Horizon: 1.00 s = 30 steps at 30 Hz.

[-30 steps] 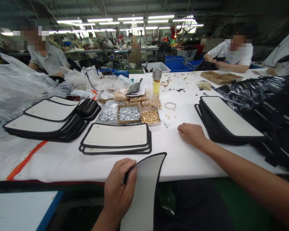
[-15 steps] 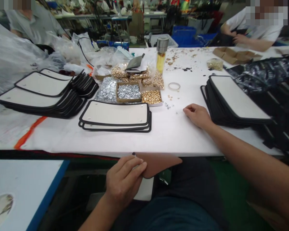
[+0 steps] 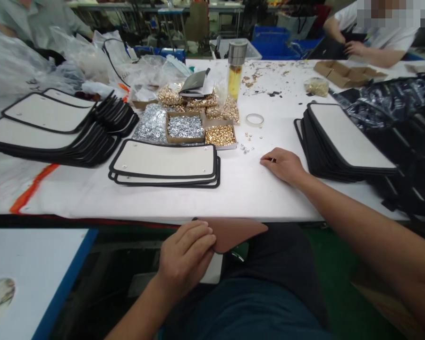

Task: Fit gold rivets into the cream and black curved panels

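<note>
My left hand [image 3: 187, 252] grips the left end of a flat brown panel [image 3: 235, 234] with rounded corners, over my lap at the table's front edge. The panel's underside is hidden. Over the table, my right hand [image 3: 283, 165] has thumb and forefinger pinched together; whatever is between them is too small to make out. Just beyond it lie loose silver pieces [image 3: 245, 149] and a few gold ones [image 3: 248, 136]. Several white panels [image 3: 165, 160] with black edging and small metal fasteners at the corners are stacked left of my right hand.
Small boxes of silver washers [image 3: 185, 126] and gold fasteners [image 3: 220, 135] stand behind the middle stack. Edged panels are piled at left [image 3: 49, 113] and right [image 3: 350, 137]. A tape ring [image 3: 255, 119] and a bottle [image 3: 235, 71] stand farther back. Two people sit across the table.
My right hand has shifted slightly left and stays pinched. My left hand still holds the brown panel. The whole view has tilted down a little.
</note>
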Tool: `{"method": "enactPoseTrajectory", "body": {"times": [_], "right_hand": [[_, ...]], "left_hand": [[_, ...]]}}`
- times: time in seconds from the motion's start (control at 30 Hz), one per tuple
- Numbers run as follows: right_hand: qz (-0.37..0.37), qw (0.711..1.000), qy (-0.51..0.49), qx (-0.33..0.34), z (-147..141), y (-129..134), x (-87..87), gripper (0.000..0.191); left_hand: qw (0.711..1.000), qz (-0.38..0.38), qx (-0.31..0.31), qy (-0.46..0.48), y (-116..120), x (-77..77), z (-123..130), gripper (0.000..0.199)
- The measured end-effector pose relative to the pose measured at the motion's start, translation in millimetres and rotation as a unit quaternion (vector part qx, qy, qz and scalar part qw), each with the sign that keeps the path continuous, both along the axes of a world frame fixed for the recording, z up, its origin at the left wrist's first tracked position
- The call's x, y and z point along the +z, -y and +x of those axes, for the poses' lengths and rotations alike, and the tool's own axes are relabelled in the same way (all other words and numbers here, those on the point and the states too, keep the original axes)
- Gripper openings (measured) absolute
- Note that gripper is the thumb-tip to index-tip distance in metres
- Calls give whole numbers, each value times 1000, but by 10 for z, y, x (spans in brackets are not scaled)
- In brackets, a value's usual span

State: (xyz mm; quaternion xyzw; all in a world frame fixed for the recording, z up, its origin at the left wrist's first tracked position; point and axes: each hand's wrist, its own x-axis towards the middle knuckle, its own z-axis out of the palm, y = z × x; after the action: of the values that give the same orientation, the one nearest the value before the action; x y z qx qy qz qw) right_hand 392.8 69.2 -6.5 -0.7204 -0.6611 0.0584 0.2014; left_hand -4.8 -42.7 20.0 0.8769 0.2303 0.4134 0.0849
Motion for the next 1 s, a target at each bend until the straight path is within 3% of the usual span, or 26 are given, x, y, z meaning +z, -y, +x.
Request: {"method": "enactPoseTrajectory", "body": {"times": [0.23, 0.47, 0.7, 0.83, 0.9, 1.0], "right_hand": [[26, 1000, 0, -4, -115, 153, 58, 21], [60, 984, -169, 7, -692, 813, 368, 11], [110, 946, -261, 159, -1165, 1589, 830, 6], [101, 918, -287, 254, -1431, 1856, 939, 7], [104, 908, -288, 286, -1550, 1855, 898, 7], [136, 908, -287, 273, -1679, 1729, 786, 5]], "left_hand": [[1000, -9, -7, -6, 56, -2, -27, 23], [999, 0, -32, -24, 24, 36, -26, 24], [999, -19, -25, -42, 11, 43, -28, 28], [996, -84, -6, -25, -1, 104, 3, 24], [990, -143, 5, -4, -25, 171, 25, 21], [970, -243, 17, 10, -80, 303, 41, 11]]}}
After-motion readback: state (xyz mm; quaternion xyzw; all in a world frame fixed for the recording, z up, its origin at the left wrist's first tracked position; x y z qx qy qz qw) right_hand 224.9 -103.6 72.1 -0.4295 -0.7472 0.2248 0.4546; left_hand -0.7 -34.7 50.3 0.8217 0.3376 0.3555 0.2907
